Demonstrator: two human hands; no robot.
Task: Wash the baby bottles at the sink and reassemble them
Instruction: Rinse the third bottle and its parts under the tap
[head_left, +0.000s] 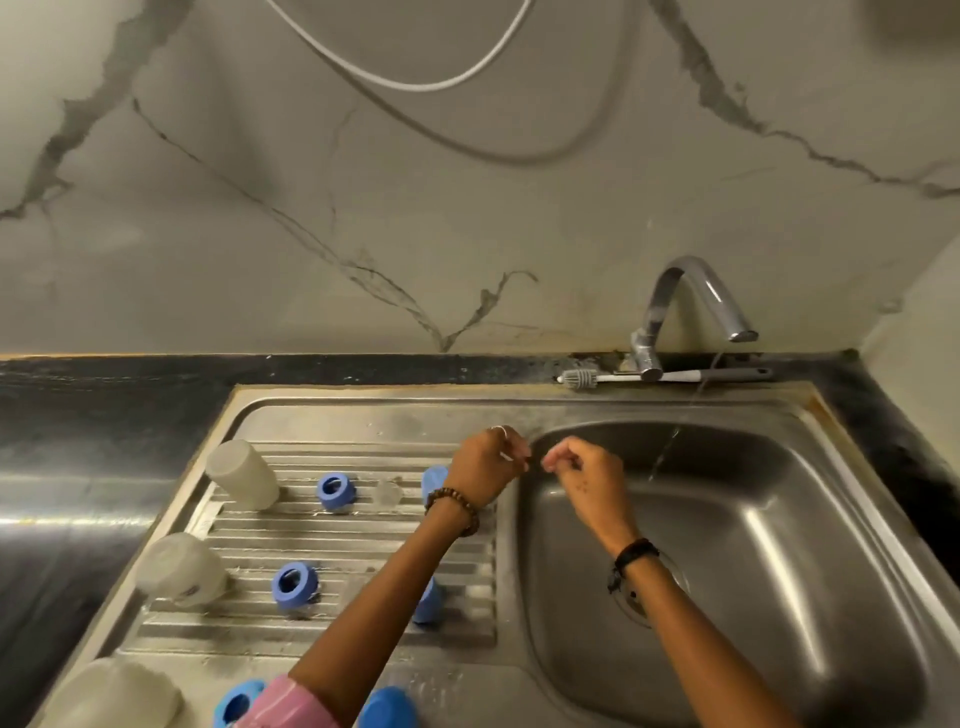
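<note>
Three translucent baby bottles stand upside down on the ribbed drainboard (363, 540): one at the back (241, 473), one in the middle (179, 569), one at the front edge (111, 693). Blue collar rings (336, 490) (294, 584) (239, 704) lie beside them. Blue caps (434, 480) (428, 600) (387, 706) are partly hidden by my left arm. A clear nipple (388, 492) sits by the back ring. My left hand (488, 462) and right hand (576, 467) hover over the basin's left rim, fingers curled, holding nothing that I can see.
The tap (691, 306) runs a thin stream (670, 447) into the steel basin (753, 519), right of my hands. A grey bottle brush (660, 375) lies on the ledge behind the tap. Black countertop (78, 415) surrounds the sink; a marble wall stands behind.
</note>
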